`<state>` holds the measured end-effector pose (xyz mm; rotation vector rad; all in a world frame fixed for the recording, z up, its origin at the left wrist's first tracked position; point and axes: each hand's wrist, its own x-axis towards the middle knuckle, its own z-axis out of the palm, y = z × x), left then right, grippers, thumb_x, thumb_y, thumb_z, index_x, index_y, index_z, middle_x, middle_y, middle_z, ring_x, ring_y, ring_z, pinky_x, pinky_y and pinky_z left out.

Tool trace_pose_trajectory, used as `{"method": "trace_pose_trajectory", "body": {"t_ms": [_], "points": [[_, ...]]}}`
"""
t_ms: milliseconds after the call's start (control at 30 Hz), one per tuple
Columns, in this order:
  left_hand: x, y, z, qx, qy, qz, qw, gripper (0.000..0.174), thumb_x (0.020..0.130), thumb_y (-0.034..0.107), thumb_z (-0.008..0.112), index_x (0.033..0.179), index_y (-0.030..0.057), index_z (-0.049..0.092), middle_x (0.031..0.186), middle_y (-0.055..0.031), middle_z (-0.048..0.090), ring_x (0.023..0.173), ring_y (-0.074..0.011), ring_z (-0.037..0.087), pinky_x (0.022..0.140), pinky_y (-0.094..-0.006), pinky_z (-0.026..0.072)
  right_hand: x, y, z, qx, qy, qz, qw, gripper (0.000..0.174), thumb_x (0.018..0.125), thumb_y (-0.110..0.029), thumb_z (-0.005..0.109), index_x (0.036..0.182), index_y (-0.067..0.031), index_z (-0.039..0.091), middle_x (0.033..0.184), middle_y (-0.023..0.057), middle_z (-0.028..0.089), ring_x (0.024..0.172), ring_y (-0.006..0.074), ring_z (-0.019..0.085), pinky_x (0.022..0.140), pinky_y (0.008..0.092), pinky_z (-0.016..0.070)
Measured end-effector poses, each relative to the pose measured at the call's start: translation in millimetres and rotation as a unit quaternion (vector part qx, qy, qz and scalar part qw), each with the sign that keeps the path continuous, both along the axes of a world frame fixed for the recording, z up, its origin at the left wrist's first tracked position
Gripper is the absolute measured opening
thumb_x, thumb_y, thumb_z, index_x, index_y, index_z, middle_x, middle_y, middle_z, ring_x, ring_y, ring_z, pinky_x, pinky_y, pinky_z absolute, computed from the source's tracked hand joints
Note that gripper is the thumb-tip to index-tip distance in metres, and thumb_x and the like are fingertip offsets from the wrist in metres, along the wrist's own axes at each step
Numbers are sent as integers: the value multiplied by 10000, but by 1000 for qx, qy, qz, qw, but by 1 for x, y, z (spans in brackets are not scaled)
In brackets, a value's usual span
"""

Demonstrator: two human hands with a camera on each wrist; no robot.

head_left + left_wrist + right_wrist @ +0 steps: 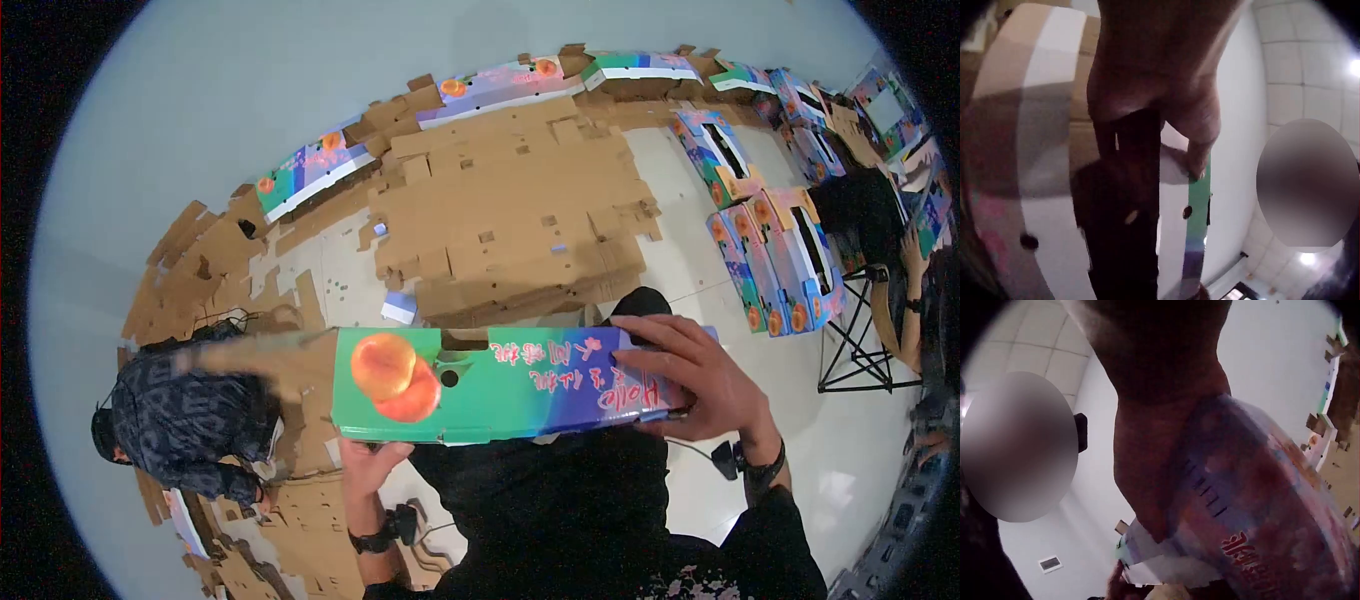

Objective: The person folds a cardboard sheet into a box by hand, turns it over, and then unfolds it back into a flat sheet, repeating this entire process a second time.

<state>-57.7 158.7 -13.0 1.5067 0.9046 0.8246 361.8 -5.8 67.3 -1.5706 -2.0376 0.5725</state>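
Note:
A printed cardboard box (500,385) with peaches on a green and purple side is held up in front of the body, its lettering upside down in the head view. My left hand (372,462) grips its lower left end, thumb showing and the other fingers mostly hidden. My right hand (690,375) grips the right end, fingers spread over the printed side. In the left wrist view the left hand (1157,94) is at a dark opening between white flaps of the box (1175,250). In the right wrist view the right hand (1154,469) lies against the box's printed face (1260,512).
Flat cardboard sheets (510,195) lie on the floor ahead, with a row of printed boxes (500,88) behind. More boxes (775,265) stand at the right beside a black folding stand (860,345). A person in dark patterned clothes (190,415) bends at the left; another (865,215) is at the right.

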Motion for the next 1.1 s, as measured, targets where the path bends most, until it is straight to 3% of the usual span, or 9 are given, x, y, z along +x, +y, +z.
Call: {"method": "trace_pose_trajectory", "body": {"t_ms": [167,267,367,500,600,733,767,900,1100], "points": [[20,3,51,-31,34,-8,999,496,893,194,778,1305,-18,600,1242,-89,666,1081,-170,654,951,-318,517,-6,20,-12,111,-163,-88,976,653,780,-57,730,1407,-148,573,1468,105,550,1322,398,501,1149,516,379],[55,4,57,-47,-21,128,990,452,981,274,684,1323,-2,576,1236,-83,666,1072,-191,664,944,-322,530,-27,31,-18,227,-25,-228,946,629,788,-42,720,1394,-100,561,1441,142,559,1306,386,517,1135,518,380],[73,8,53,-124,-178,219,951,391,1051,331,595,1317,44,594,1235,-93,679,1106,-207,666,951,-375,544,-59,22,-34,198,12,-185,962,696,769,-182,792,1404,-77,529,1465,185,505,1336,405,479,1138,565,357],[102,3,73,-321,-352,200,856,461,1089,377,487,1469,117,487,1427,-73,598,1291,-269,591,1054,-427,522,-101,24,-35,111,-40,-120,986,927,739,-425,846,1517,-118,446,1588,247,312,1499,444,268,1218,615,226],[113,0,69,-346,-511,42,786,442,1106,349,438,1475,111,478,1442,-80,590,1327,-265,569,1133,-458,473,-92,42,-33,156,-147,-164,963,981,693,-435,856,1531,-139,439,1604,239,305,1508,427,268,1216,619,227],[139,0,87,-360,-531,73,763,425,1115,306,411,1475,87,469,1465,-95,572,1349,-269,556,1171,-461,444,-52,63,-10,221,-135,-173,950,945,664,-341,857,1508,-146,479,1616,154,376,1459,374,396,1187,518,354],[138,0,85,-347,-539,37,767,409,1115,278,416,1461,67,472,1463,-105,572,1351,-264,553,1172,-448,443,-50,69,-2,251,-126,-194,940,740,732,-243,826,1419,-125,580,1538,124,505,1388,347,501,1111,452,460],[138,-10,69,-418,-518,31,746,384,1103,199,456,1449,34,469,1449,-127,576,1320,-246,570,1147,-418,459,-16,78,-24,329,-103,-202,917,449,774,-112,759,1221,-109,709,1309,86,692,1262,293,623,1009,420,548],[127,-38,-21,-495,-410,116,757,356,1094,162,473,1426,34,483,1404,-106,588,1324,-231,554,1151,-382,454,-12,54,-104,137,-109,-113,978,327,786,-45,783,1108,-81,734,1201,64,730,1171,295,668,972,402,565]]}}
